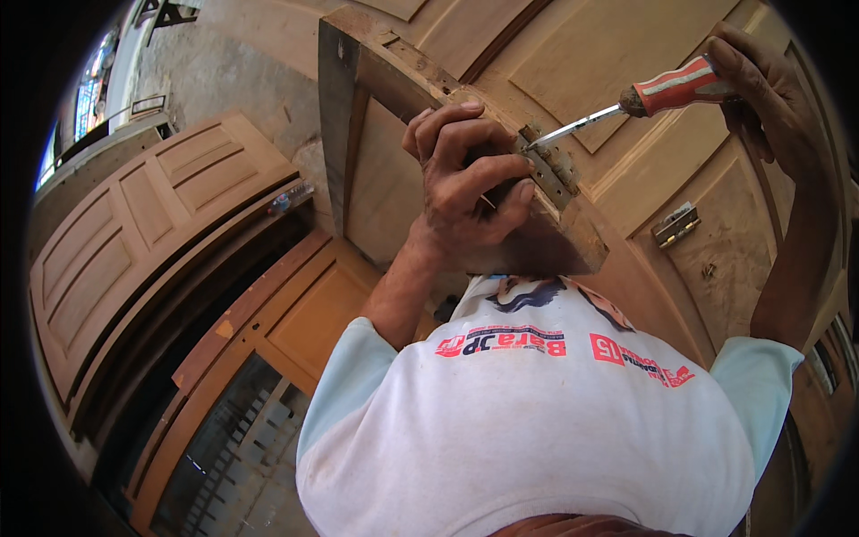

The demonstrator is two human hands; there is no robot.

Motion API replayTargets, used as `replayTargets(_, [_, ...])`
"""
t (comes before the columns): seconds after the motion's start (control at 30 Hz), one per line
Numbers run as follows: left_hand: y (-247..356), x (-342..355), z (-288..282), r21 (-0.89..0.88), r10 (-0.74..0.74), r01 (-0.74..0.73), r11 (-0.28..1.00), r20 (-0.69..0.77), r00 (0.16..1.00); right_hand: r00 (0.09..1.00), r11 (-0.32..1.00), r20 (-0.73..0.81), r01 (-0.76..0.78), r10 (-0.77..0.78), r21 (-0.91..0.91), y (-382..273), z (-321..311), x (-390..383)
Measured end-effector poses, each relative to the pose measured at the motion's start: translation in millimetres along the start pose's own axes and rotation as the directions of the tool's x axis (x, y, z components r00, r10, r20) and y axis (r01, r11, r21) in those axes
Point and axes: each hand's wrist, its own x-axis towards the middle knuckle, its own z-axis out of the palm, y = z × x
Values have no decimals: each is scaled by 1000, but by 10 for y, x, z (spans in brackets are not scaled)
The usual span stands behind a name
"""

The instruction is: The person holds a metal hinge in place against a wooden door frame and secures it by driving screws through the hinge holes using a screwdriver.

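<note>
My right hand [774,103], raised at the right, is wrapped round the red and whitish handle of a screwdriver [684,88]. The screwdriver's shaft slants down to the left, and its tip meets a metal hinge [550,174] set on the narrow edge of a wooden panel [344,116]. Right beside the hinge, my left hand [470,174] rests on that edge with its fingers curled. A small pale sliver shows between those fingers; whether it is a screw or something else I cannot make out. The panel stands on edge, tilted, close in front of my shirt.
A loose hinge [677,225] lies on a large wooden panelled door [617,80] beyond the work. To the left lean a pale panelled door [170,183] and an orange-brown frame with glass [304,295]. Grey concrete floor [224,67] shows at upper left.
</note>
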Motion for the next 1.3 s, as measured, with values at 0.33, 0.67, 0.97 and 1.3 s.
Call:
replayTargets(0.33, [-9,-19,44,-12,-22,21,1000,-53,998,951,879,-81,242,-299,-411,-299,236,-126])
replayTargets(0.67, [-16,-45,35,4,-26,26,1000,-57,998,950,760,98,297,-297,-578,-747,445,-316])
replayTargets(0.97, [-22,-34,103,1,-20,21,1000,-121,992,968,755,119,248,-222,-607,-732,476,-160])
replayTargets(1.3, [-25,-47,92,-3,-25,25,1000,-112,993,961,729,153,275,-231,-627,-904,492,-223])
